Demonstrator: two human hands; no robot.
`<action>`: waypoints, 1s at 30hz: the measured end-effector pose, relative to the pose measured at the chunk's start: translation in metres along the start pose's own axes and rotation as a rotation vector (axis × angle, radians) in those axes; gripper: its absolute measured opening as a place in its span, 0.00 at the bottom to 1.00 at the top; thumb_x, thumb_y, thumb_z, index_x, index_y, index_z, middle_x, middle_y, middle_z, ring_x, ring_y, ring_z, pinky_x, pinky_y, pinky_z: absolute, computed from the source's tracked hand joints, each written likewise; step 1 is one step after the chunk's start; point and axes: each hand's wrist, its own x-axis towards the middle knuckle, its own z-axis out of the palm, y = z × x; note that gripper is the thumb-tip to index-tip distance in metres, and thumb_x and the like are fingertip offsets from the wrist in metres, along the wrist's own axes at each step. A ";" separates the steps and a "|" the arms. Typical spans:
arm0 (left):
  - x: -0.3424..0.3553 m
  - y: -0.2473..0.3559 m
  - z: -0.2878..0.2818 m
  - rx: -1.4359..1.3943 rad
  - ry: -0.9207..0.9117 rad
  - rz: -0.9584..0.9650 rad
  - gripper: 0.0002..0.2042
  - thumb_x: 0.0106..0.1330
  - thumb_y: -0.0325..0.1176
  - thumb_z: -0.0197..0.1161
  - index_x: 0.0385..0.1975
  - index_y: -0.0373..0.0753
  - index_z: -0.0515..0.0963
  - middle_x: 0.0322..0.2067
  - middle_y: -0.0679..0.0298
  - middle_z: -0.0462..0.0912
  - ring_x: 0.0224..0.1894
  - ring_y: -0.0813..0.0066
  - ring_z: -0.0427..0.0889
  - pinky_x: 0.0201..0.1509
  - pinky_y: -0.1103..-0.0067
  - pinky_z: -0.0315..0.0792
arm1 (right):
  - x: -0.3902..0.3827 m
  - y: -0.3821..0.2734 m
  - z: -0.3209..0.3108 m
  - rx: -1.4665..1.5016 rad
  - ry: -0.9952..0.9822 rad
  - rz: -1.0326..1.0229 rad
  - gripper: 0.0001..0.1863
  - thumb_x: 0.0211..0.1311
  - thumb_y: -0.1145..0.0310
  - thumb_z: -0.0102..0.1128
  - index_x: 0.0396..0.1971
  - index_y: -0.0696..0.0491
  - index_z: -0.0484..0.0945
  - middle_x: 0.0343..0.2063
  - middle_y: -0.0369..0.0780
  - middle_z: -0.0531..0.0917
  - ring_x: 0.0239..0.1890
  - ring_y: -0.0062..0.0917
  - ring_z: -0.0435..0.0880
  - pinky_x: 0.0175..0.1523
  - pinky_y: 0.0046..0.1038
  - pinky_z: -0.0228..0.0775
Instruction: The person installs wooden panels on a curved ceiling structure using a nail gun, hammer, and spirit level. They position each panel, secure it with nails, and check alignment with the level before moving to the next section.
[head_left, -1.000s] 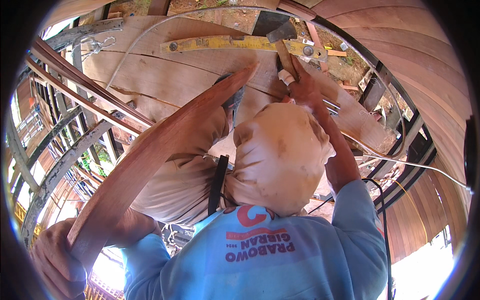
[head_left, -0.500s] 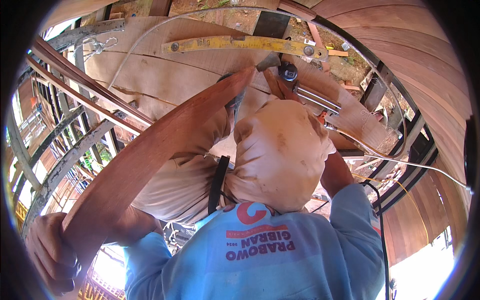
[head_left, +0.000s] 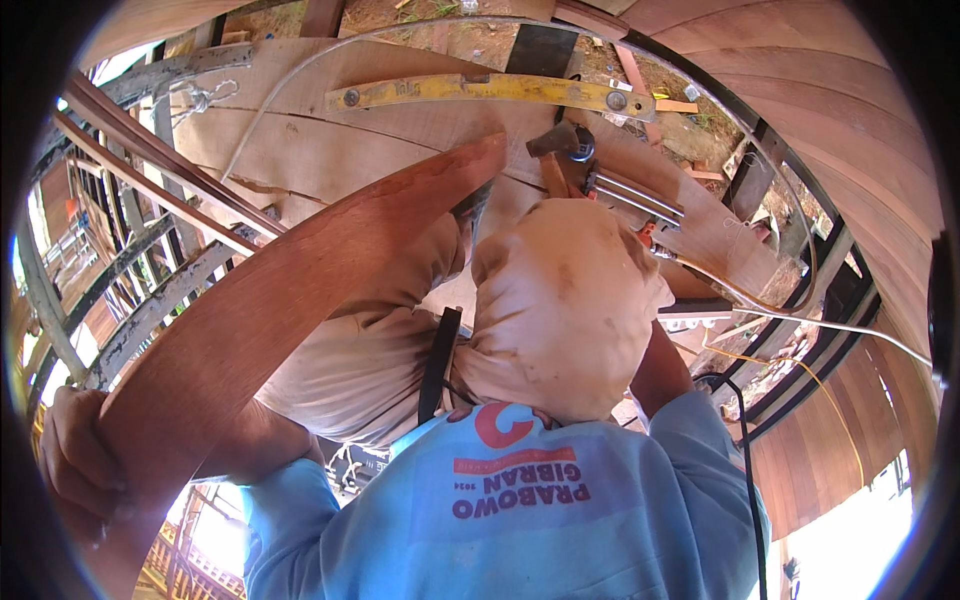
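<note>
My left hand (head_left: 80, 455) grips a long curved reddish wooden plank (head_left: 270, 300) by its lower left end; the plank rises diagonally over my left leg. My right hand is hidden behind my raised right knee (head_left: 560, 290), with the forearm (head_left: 660, 365) partly showing. Just beyond that knee stands a hammer (head_left: 555, 140) with a wooden handle, beside a tape measure (head_left: 582, 148) and a metal tool with parallel bars (head_left: 635, 195). A yellow spirit level (head_left: 430, 90) lies across the boards above the plank's tip. My blue shirt fills the bottom.
Wide wooden boards (head_left: 310, 160) are under me. Metal frames (head_left: 150, 295) and long strips (head_left: 150, 170) line the left side. Curved timber planking (head_left: 800, 80) forms the right wall. Cables (head_left: 810, 372) run along the right, and scrap wood (head_left: 675, 105) lies on ground beyond.
The hammer has dropped from over the level to just beyond my right knee, my right hand passing out of sight. My left hand and the plank's near end have shifted upward and left.
</note>
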 end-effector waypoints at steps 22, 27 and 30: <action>0.050 -0.012 -0.004 0.901 0.435 0.230 0.25 0.37 0.56 0.68 0.26 0.41 0.76 0.24 0.61 0.72 0.22 0.71 0.66 0.31 0.70 0.57 | -0.186 0.130 0.004 -0.169 0.090 0.508 0.27 0.69 0.42 0.58 0.45 0.53 0.72 0.36 0.53 0.85 0.42 0.55 0.84 0.46 0.52 0.73; 0.059 -0.025 -0.005 0.928 0.480 0.211 0.30 0.34 0.61 0.69 0.27 0.40 0.75 0.24 0.59 0.71 0.22 0.69 0.66 0.32 0.68 0.58 | -0.179 0.141 0.024 -0.073 0.283 0.651 0.32 0.72 0.37 0.51 0.47 0.55 0.78 0.45 0.54 0.83 0.53 0.53 0.80 0.55 0.50 0.71; 0.061 -0.030 -0.001 0.925 0.459 0.182 0.30 0.35 0.62 0.68 0.27 0.40 0.75 0.23 0.58 0.70 0.21 0.68 0.65 0.32 0.67 0.58 | -0.177 0.172 0.036 -0.061 0.384 0.749 0.33 0.72 0.36 0.48 0.49 0.55 0.81 0.47 0.55 0.83 0.55 0.53 0.79 0.58 0.50 0.70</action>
